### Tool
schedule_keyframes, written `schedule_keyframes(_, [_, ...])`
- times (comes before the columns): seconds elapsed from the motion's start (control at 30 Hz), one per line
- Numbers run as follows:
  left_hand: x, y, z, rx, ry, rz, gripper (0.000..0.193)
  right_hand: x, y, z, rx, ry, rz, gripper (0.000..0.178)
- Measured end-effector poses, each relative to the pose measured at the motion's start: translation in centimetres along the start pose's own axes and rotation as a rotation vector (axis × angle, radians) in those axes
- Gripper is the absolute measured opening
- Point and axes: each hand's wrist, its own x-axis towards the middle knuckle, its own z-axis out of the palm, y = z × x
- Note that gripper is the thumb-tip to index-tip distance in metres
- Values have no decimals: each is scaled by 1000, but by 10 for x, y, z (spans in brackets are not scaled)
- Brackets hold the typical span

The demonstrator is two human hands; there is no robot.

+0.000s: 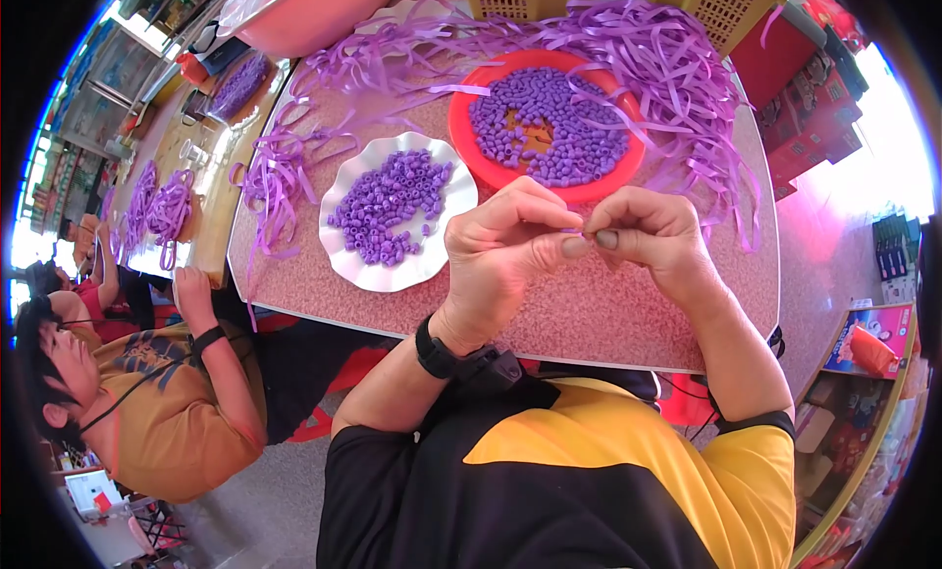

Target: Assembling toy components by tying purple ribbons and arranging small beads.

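Note:
My left hand (505, 245) and my right hand (655, 237) meet fingertip to fingertip over the table's near part. Both are closed in a pinch, thumb against forefinger. What lies between the fingertips is too small to make out. Just beyond them stands a round red basin (465, 129) holding many purple beads (549, 96). To the left of my left hand, a white scalloped plate (353, 267) carries more purple beads (392, 201). Long purple ribbons (648, 54) lie heaped behind and to the right of the basin.
A yellow plastic crate (721, 10) and a pink tub (304, 20) stand at the back of the pink table (608, 329). More ribbons (275, 181) hang over its left edge. A person (177, 402) in a brown shirt sits on the left by a wooden table (211, 216).

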Motion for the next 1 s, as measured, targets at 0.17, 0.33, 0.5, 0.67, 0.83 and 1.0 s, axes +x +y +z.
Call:
schedule_keyframes(0.17, [1,1,3,-42,-9,-3,16,-2,-3,-2,27,-28,-6,8])
schedule_keyframes(0.33, [3,3,4,7,16,-17,16,-4,-2,5,-105,46,-64,11])
schedule_keyframes(0.5, [2,6,9,-54,30,-50,15,-7,-4,5,-112,70,-124,8])
schedule_keyframes(0.67, [-3,5,12,-96,29,-43,13,-11,-4,7,-232,121,-258,7])
schedule_keyframes(0.83, [-6,4,13,-134,40,-43,15,-13,-10,6,-380,127,-346,7])
schedule_keyframes(1.0, [-9,6,16,-171,92,-70,16,-15,-10,7,-382,136,-394,7])
